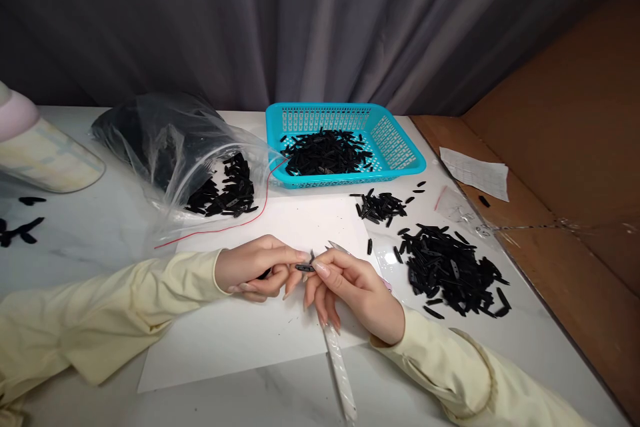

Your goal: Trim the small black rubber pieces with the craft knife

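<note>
I see the left hand [255, 271] and the right hand [350, 283] meet over a flat sheet of white paper [240, 327] near the front edge of the table [75, 240]. Both pinch one small black piece [305, 267] between thumb and fingertips — it sits right between the two hands. The right hand also wraps round a long thin knife [340, 367] with a pale handle, its shiny tip poking up past the fingers.

There is open room on the paper in front of the hands. To the right lies a big pile of black pieces [450, 270], flat and narrow, close to the table's edge. Behind are a blue plastic basket [400, 147] full of holes and a crinkly clear bag [175, 147] — both hold more pieces.
</note>
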`<control>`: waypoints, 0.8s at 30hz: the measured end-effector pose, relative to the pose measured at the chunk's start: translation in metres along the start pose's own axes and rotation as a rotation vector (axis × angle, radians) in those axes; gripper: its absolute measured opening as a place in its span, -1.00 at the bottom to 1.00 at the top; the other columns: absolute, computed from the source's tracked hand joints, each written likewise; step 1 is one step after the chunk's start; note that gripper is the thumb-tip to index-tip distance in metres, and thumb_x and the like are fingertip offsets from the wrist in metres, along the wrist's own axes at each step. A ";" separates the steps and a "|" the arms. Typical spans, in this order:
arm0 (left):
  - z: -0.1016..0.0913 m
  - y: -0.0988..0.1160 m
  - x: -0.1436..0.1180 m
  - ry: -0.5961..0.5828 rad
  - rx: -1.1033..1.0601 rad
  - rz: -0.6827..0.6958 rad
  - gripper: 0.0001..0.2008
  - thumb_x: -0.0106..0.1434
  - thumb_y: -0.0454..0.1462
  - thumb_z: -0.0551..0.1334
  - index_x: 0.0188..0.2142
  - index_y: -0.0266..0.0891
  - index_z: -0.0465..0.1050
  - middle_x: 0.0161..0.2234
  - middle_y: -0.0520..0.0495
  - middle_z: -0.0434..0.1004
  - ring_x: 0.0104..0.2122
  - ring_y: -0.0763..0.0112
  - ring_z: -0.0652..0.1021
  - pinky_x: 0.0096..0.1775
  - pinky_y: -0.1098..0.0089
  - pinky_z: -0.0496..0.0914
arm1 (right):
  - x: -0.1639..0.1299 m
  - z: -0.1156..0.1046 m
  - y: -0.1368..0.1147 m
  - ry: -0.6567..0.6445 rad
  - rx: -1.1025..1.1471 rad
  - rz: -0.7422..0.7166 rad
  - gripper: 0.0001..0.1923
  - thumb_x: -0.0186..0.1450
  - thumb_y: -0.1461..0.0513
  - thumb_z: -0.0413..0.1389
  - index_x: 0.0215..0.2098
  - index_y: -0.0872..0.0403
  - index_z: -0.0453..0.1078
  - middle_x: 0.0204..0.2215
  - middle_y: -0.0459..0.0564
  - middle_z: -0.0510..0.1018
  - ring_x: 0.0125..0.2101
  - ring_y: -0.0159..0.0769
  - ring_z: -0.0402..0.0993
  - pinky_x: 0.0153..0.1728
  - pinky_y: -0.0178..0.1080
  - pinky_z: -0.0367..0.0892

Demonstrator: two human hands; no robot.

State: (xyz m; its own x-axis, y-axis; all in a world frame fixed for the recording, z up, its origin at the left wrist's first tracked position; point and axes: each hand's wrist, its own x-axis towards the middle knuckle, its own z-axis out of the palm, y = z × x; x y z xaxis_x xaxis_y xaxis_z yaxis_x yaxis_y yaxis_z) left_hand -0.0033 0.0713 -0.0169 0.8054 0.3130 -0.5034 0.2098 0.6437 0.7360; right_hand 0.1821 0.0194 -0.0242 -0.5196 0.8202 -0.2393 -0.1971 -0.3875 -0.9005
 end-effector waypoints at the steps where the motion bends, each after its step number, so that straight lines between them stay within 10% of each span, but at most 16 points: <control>1: 0.000 0.000 0.000 0.000 -0.001 -0.003 -0.53 0.24 -0.09 0.04 -0.68 -0.33 0.32 -0.92 0.14 -0.02 -0.92 0.65 -0.03 -0.85 0.57 -0.15 | 0.000 0.000 0.000 0.000 -0.001 -0.001 -0.68 0.25 0.03 0.06 -0.40 0.14 0.26 -0.57 -0.08 0.47 -0.72 -0.52 0.35 -0.78 -0.49 0.18; 24: 0.000 0.001 0.000 0.010 -0.046 0.032 -0.56 0.27 -0.08 0.00 -0.58 -0.32 0.35 -0.92 0.17 -0.03 -0.92 0.65 -0.06 -0.85 0.59 -0.12 | -0.002 -0.001 0.004 0.086 -0.031 -0.118 -0.79 0.26 0.15 0.09 -0.41 0.13 0.26 -0.51 -0.05 0.52 -0.71 -0.50 0.37 -0.79 -0.47 0.21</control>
State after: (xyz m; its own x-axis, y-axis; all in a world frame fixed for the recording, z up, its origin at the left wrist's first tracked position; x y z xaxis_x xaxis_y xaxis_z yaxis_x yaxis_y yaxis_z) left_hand -0.0031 0.0716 -0.0162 0.8055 0.3407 -0.4849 0.1583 0.6649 0.7299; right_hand 0.1831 0.0171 -0.0279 -0.4206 0.8929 -0.1607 -0.2263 -0.2748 -0.9345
